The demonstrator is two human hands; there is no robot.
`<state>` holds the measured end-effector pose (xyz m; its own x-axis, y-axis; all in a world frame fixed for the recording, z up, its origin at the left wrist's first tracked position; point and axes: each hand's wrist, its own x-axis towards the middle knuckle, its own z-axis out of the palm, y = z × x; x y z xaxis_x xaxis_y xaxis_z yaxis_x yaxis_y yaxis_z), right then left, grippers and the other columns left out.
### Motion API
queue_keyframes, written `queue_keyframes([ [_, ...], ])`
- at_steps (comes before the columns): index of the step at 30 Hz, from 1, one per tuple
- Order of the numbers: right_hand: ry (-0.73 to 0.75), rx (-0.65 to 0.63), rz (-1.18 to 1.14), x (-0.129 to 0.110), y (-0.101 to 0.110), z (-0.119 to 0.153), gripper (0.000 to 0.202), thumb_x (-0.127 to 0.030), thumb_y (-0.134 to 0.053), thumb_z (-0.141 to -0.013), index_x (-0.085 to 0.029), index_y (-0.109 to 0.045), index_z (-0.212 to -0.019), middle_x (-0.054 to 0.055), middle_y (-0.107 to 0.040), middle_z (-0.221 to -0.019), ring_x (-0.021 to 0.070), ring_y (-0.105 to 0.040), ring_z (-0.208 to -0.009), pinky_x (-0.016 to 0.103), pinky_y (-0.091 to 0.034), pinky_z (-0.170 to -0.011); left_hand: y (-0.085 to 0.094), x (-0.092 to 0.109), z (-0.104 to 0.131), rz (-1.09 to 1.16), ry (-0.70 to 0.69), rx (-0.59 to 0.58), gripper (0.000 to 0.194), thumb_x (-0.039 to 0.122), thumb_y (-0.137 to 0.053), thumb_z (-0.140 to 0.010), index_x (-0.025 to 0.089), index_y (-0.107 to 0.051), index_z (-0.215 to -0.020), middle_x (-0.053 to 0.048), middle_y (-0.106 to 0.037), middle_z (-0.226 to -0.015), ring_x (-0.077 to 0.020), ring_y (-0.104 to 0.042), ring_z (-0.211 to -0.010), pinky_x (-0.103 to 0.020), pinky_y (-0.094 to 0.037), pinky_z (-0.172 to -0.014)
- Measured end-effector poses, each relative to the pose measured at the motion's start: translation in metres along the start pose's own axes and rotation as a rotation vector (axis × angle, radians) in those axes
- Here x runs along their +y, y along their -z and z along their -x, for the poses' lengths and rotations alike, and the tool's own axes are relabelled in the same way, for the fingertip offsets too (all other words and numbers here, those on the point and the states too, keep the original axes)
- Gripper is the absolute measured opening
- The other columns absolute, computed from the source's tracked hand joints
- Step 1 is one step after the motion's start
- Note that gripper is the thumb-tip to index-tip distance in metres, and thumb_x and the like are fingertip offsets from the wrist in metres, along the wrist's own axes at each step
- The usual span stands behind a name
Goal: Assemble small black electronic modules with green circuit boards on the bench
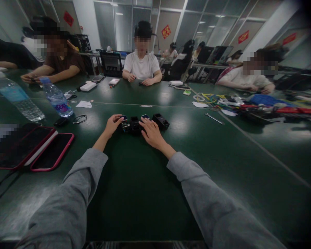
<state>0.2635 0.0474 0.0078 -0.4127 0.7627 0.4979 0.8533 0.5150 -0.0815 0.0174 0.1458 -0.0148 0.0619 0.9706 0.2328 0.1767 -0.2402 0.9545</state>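
Note:
My left hand [113, 125] is closed in a pinch on a small dark flat piece [124, 117]. Just below its fingertips lies a small circuit board part [125, 128]. Between my two hands stands a black box-shaped part [134, 123] with openings in its top. My right hand [152, 133] is stretched out with fingers apart, its fingertips touching or just over another small dark piece [144, 116] with a light edge. Right of that hand sits a longer black housing [161, 121]. The undersides of my right fingers are hidden.
Two phones in red-edged cases [53, 152] lie at left, with water bottles [57, 98] behind them. A wrench [214, 119] lies to the right, before a heap of cables and tools [261, 107]. A person in a white shirt [142, 65] sits opposite; others sit at both sides.

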Motion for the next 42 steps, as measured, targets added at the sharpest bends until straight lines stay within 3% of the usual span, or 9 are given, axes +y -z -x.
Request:
queue_keyframes([
  [3, 0.058, -0.077, -0.057, 0.003, -0.005, 0.000, 0.049, -0.026, -0.031, -0.098, -0.020, -0.034, -0.146, 0.007, -0.048, -0.143, 0.0175, -0.035, -0.139, 0.042, -0.022, -0.116, 0.000, -0.002, -0.002, 0.008, -0.006, -0.015, 0.049, 0.048, -0.063, -0.080, 0.015, -0.060, -0.117, -0.012, -0.068, -0.114, -0.0209, -0.063, -0.106, -0.038, -0.048, -0.096],
  [10, 0.017, -0.030, -0.061, 0.002, -0.003, 0.000, 0.043, -0.023, -0.031, -0.098, -0.020, -0.043, -0.139, 0.008, -0.052, -0.138, 0.0197, -0.038, -0.135, 0.043, -0.025, -0.114, 0.003, -0.008, -0.006, 0.012, 0.016, -0.016, 0.048, 0.045, -0.059, -0.083, 0.018, -0.059, -0.122, -0.011, -0.066, -0.120, -0.0209, -0.062, -0.109, -0.038, -0.048, -0.096],
  [15, -0.152, 0.105, 0.009, 0.003, -0.003, 0.000, 0.040, -0.027, -0.036, -0.096, -0.020, -0.047, -0.134, 0.012, -0.045, -0.142, 0.0280, -0.033, -0.136, 0.048, -0.031, -0.108, 0.003, -0.006, -0.008, 0.065, 0.045, -0.006, 0.047, 0.045, -0.058, -0.083, 0.019, -0.060, -0.123, -0.011, -0.063, -0.126, -0.0217, -0.060, -0.115, -0.039, -0.047, -0.100],
  [18, -0.230, 0.111, 0.001, 0.009, -0.008, 0.000, 0.041, -0.024, -0.038, -0.094, -0.017, -0.046, -0.133, 0.015, -0.046, -0.138, 0.0305, -0.041, -0.129, 0.048, -0.038, -0.103, 0.002, -0.002, -0.006, 0.074, 0.043, -0.032, 0.049, 0.043, -0.064, -0.080, 0.019, -0.060, -0.123, -0.011, -0.062, -0.129, -0.0226, -0.056, -0.121, -0.039, -0.044, -0.104],
  [22, -0.241, 0.060, -0.032, 0.014, -0.012, 0.000, 0.042, -0.021, -0.037, -0.093, -0.015, -0.045, -0.133, 0.016, -0.051, -0.128, 0.0282, -0.052, -0.111, 0.043, -0.047, -0.091, 0.001, 0.002, -0.002, 0.077, 0.075, -0.073, 0.055, 0.041, -0.068, -0.078, 0.022, -0.056, -0.128, -0.011, -0.061, -0.129, -0.0243, -0.056, -0.121, -0.042, -0.046, -0.103],
  [32, -0.267, 0.107, -0.012, 0.008, -0.006, 0.000, 0.039, -0.033, -0.038, -0.098, -0.017, -0.048, -0.132, 0.015, -0.050, -0.116, 0.0256, -0.055, -0.098, 0.039, -0.051, -0.082, 0.000, -0.006, -0.007, 0.099, 0.056, -0.089, 0.056, 0.042, -0.071, -0.075, 0.024, -0.057, -0.126, -0.010, -0.064, -0.122, -0.0248, -0.061, -0.114, -0.045, -0.047, -0.100],
  [35, -0.268, 0.178, 0.034, 0.008, 0.002, 0.000, 0.038, -0.033, -0.036, -0.099, -0.019, -0.049, -0.131, 0.015, -0.047, -0.126, 0.0285, -0.049, -0.113, 0.044, -0.045, -0.093, -0.001, -0.002, -0.003, 0.021, -0.049, -0.013, 0.047, 0.043, -0.064, -0.081, 0.021, -0.059, -0.122, -0.011, -0.063, -0.124, -0.0238, -0.059, -0.116, -0.044, -0.045, -0.102],
  [39, -0.363, 0.282, 0.109, 0.022, 0.007, 0.004, 0.039, -0.029, -0.039, -0.097, -0.020, -0.047, -0.133, 0.016, -0.040, -0.138, 0.0327, -0.036, -0.128, 0.052, -0.035, -0.103, -0.002, 0.020, 0.017, -0.280, -0.315, 0.209, 0.040, 0.045, -0.046, -0.093, 0.020, -0.061, -0.119, -0.010, -0.062, -0.126, -0.0230, -0.054, -0.120, -0.046, -0.038, -0.107],
  [42, -0.453, 0.265, 0.094, 0.042, 0.002, 0.011, 0.044, -0.026, -0.046, -0.091, -0.016, -0.047, -0.134, 0.019, -0.040, -0.136, 0.0349, -0.038, -0.127, 0.053, -0.038, -0.100, -0.008, 0.040, 0.038, -0.491, -0.475, 0.168, 0.040, 0.045, -0.044, -0.094, 0.020, -0.061, -0.120, -0.009, -0.061, -0.128, -0.0233, -0.051, -0.125, -0.046, -0.035, -0.110],
])
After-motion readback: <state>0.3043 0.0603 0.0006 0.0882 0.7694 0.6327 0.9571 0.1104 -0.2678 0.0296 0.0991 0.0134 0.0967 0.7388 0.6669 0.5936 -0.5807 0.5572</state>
